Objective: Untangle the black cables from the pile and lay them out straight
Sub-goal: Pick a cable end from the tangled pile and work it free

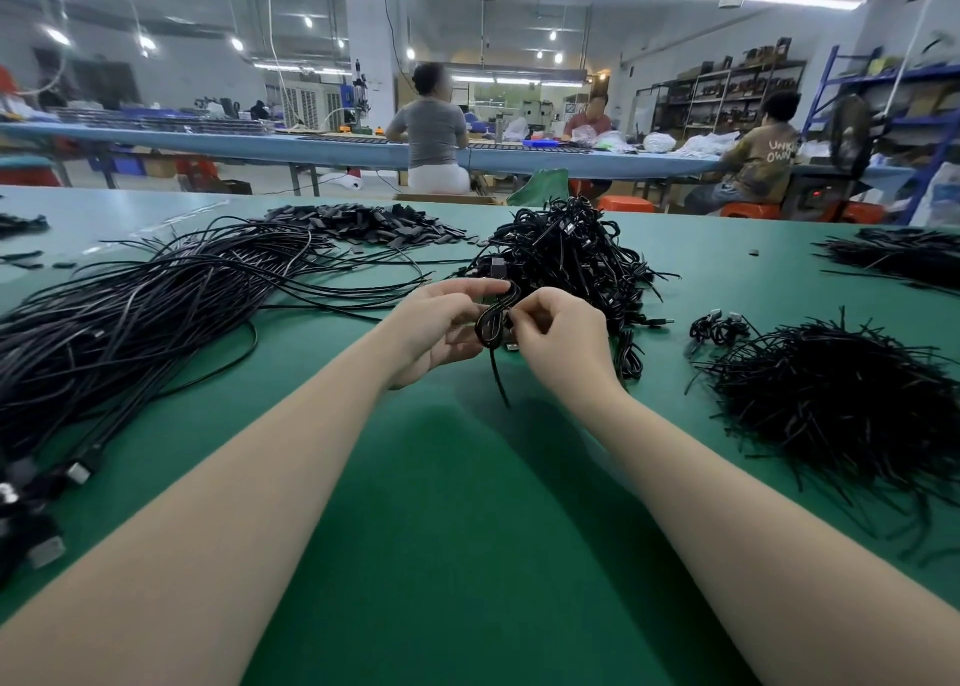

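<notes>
Together, left hand (441,324) and right hand (558,337) pinch a coiled black cable (493,321).

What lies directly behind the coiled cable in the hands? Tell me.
Behind the coiled cable, held by left hand and right hand, sits the tangled pile. Its near base is hidden.

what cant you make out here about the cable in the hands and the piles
Head view, the only one:
- Coiled cable: how it is bound, hidden by the right hand's fingers.
- Tangled pile: cable count, strands overlap.
- Straightened cables: near ends cut off by the left edge.
- Short-strand heap: its right side cut off.
</notes>
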Demonstrator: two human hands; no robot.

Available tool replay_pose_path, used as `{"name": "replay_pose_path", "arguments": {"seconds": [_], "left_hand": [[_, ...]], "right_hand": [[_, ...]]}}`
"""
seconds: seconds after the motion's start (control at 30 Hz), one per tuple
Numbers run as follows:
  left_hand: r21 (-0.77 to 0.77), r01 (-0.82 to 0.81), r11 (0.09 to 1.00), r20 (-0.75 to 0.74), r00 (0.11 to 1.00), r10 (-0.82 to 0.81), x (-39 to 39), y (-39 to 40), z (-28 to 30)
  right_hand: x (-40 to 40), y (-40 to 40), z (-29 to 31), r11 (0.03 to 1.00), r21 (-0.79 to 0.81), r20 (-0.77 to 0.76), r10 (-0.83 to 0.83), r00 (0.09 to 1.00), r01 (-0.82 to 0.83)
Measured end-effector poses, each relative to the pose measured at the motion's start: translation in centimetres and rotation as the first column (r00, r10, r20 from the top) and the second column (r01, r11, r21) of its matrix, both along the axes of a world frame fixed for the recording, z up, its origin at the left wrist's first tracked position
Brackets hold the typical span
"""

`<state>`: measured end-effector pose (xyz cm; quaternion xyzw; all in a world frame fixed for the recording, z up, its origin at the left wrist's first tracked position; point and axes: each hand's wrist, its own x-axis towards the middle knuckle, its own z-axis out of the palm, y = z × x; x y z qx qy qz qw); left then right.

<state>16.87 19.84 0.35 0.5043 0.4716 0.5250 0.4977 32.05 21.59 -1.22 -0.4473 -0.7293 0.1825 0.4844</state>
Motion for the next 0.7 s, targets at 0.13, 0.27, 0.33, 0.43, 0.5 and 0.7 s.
{"name": "replay_pose_path", "arguments": {"seconds": [0.13, 0.27, 0.33, 0.43, 0.5, 0.7], "left_hand": [[-0.007, 0.034, 0.999, -0.043, 0.998, -0.034, -0.3, 0.0, -0.6], [0.024, 0.044, 0.999, -0.090, 0.995, -0.041, -0.9, 0.3, -0.9], [0.065, 0.013, 0.998, -0.154, 0.988, -0.003, -0.9, 0.6, -1.1], [0.130, -0.068, 0.989, -0.296, 0.949, 0.104, -0.8, 0.6, -1.3], [0.141, -0.089, 0.986, -0.301, 0.945, 0.129, -0.7, 0.5, -1.3], [0.023, -0.086, 0.996, -0.086, 0.992, 0.087, 0.3, 0.0, -0.5]], "right_hand": [[0.2, -0.3, 0.1, 0.993, 0.120, 0.101, -0.012, 0.995, 0.000], [0.3, -0.5, 0.3, 0.978, 0.208, 0.241, -0.053, 0.969, 0.002], [0.3, -0.6, 0.3, 0.978, 0.209, 0.240, -0.060, 0.969, 0.008], [0.3, -0.8, 0.2, 0.975, 0.224, 0.234, -0.047, 0.971, -0.007], [0.3, -0.8, 0.3, 0.974, 0.226, 0.227, -0.032, 0.973, -0.021], [0.3, -0.9, 0.3, 0.968, 0.244, 0.280, -0.011, 0.960, -0.060]]}}
